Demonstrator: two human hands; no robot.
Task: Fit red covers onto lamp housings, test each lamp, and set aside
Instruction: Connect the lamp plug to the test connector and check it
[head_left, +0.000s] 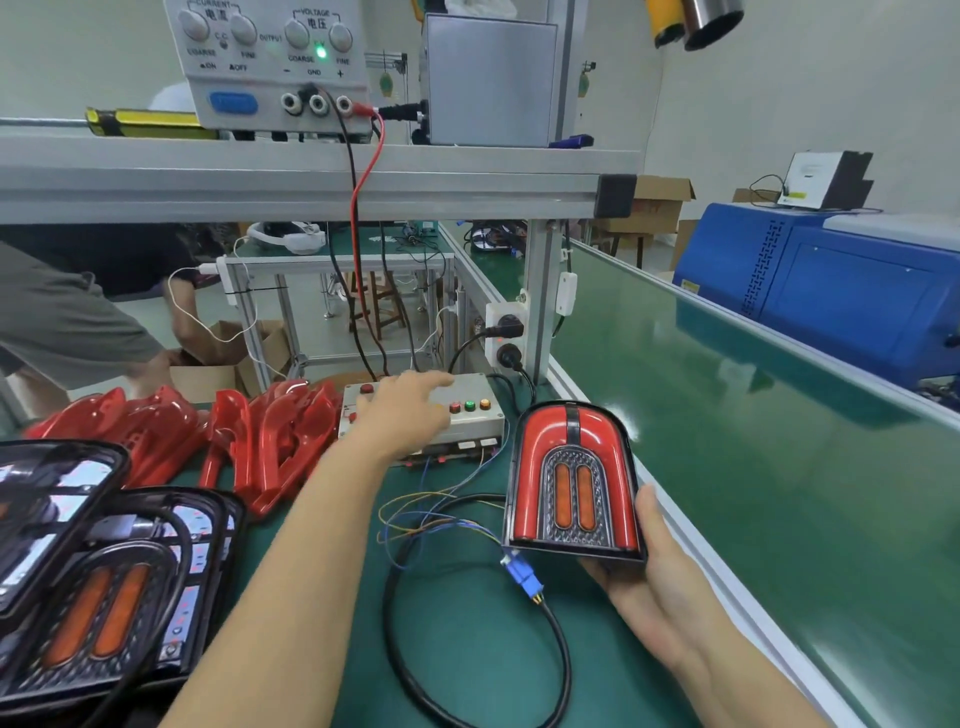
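My right hand holds an assembled lamp upright from beneath, its red cover fitted and its amber strips facing me. A black cable with a blue connector hangs from the lamp's lower left. My left hand reaches over the grey test box, fingers stretched toward its red, green and yellow buttons. Loose red covers lie piled to the left of the box. Uncovered black lamp housings are stacked at the lower left.
A power supply sits on the aluminium shelf above, red and black leads running down to the test box. A green conveyor belt runs along the right, a blue machine beyond it. Another person bends over a cardboard box at the left.
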